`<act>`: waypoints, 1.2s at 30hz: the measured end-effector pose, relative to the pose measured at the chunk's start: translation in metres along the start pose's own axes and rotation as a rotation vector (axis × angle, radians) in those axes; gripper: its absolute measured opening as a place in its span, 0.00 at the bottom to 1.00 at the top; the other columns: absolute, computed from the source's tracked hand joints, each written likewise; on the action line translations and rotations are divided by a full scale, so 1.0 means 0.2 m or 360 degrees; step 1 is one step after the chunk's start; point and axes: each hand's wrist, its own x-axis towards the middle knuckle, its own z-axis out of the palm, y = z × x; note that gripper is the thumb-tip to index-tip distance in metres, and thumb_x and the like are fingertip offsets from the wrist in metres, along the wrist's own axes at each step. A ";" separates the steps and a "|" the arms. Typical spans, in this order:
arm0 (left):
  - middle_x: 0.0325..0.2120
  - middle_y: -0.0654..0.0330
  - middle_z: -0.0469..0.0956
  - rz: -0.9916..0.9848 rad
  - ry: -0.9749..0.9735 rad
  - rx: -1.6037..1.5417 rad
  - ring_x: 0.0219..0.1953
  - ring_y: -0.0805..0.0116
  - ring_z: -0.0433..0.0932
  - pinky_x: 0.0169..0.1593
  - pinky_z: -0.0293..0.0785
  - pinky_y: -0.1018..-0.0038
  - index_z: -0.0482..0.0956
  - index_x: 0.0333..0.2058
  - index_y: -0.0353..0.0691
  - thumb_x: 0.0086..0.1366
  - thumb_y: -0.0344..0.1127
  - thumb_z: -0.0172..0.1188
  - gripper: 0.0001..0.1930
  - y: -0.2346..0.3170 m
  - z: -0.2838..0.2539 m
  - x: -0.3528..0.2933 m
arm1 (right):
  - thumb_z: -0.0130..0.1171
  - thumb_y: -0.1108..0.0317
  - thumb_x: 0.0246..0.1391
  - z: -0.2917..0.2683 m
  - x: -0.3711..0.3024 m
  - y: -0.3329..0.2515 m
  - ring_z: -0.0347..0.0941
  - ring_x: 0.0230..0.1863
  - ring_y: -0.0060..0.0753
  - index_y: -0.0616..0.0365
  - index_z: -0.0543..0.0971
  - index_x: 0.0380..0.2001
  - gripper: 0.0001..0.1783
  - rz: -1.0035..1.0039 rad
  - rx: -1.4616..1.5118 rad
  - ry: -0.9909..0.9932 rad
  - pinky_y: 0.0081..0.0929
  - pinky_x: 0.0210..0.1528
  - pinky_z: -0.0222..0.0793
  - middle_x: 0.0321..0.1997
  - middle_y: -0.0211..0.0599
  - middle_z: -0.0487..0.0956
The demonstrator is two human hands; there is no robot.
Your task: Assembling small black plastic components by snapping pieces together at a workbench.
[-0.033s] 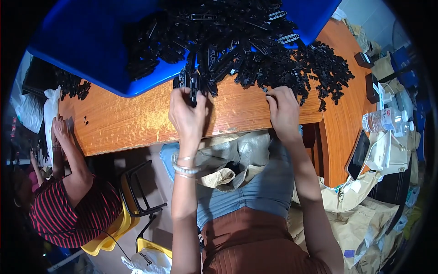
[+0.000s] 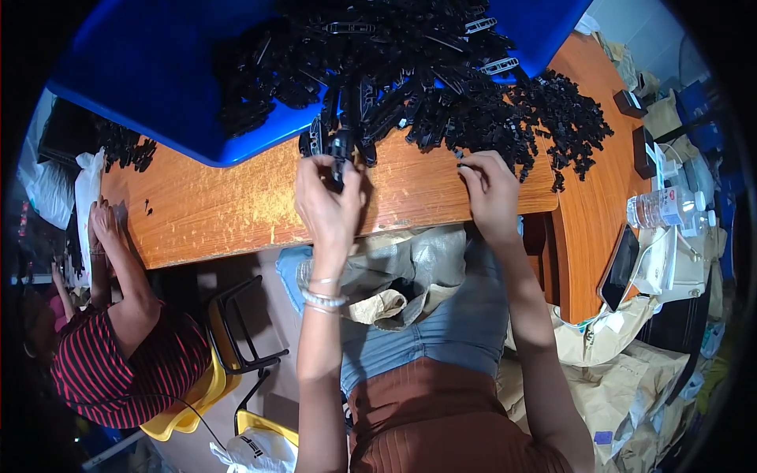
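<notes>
My left hand is closed around a long black plastic piece, which points away from me just above the wooden table. To the right, my right hand has thumb and forefinger together, with a small black part at their tips. Beyond my left hand, more long black pieces spill out of a blue bin onto the table. A heap of small black parts spreads beyond and to the right of my right hand.
The wooden table ends close in front of my lap. A phone and a water bottle are on the right. At the left, a person in a striped top sits by the table. Brown paper bags lie at lower right.
My left hand has shifted slightly right and toward me, and the long black piece in it has turned a little. My right hand has barely moved.
</notes>
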 end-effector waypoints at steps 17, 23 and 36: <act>0.38 0.53 0.76 -0.0779 -0.0885 -0.1152 0.32 0.73 0.80 0.36 0.77 0.84 0.75 0.43 0.27 0.57 0.18 0.57 0.13 0.20 -0.02 -0.27 | 0.54 0.79 0.54 -0.06 -0.18 -0.25 0.71 0.27 0.18 0.69 0.78 0.38 0.08 0.0579 0.1556 -0.0035 0.12 0.31 0.67 0.33 0.36 0.77; 0.33 0.60 0.78 -0.0807 -0.0799 -0.1605 0.35 0.76 0.78 0.37 0.74 0.84 0.69 0.52 0.32 0.54 0.16 0.59 0.24 0.28 -0.02 -0.30 | 0.54 0.80 0.53 -0.05 -0.21 -0.29 0.71 0.31 0.20 0.69 0.78 0.36 0.08 0.0522 0.1589 -0.0088 0.15 0.37 0.67 0.34 0.34 0.76; 0.31 0.62 0.79 -0.0868 -0.0980 -0.1324 0.31 0.78 0.79 0.33 0.75 0.85 0.77 0.37 0.32 0.57 0.22 0.60 0.08 0.25 -0.08 -0.28 | 0.59 0.79 0.49 -0.08 -0.25 -0.24 0.69 0.40 0.22 0.66 0.79 0.35 0.08 -0.0275 0.0697 0.0018 0.18 0.40 0.64 0.37 0.33 0.74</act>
